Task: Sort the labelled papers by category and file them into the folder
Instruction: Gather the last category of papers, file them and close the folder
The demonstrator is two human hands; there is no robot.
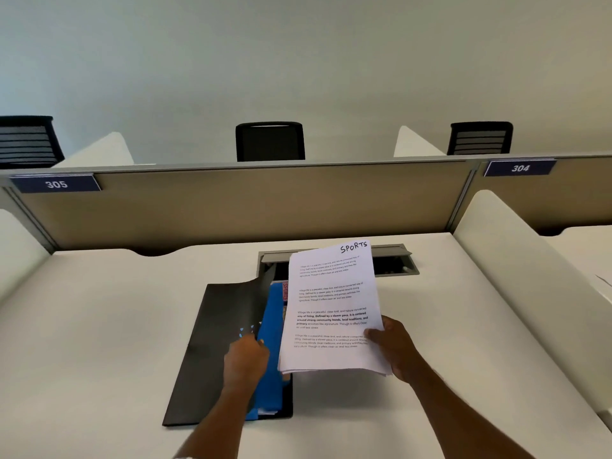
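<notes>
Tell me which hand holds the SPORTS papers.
The right hand grips the SPORTS papers; the left hand is at the blue divider inside the black folder.

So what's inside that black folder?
A blue divider shows inside the black folder, with white sheet edges near the bottom. The SPORTS stack in the right hand hides its right side.

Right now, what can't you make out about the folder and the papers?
All from the head view:
1. Lower sheets of the paper stack in the right hand: the SPORTS top sheet hides their labels.
2. Right side of the black folder: the stack covers it.
3. Red tab by the blue divider: too small and blurred to read.
4. Fingertips of the left hand: hidden at the divider's edge, grip unclear.
</notes>
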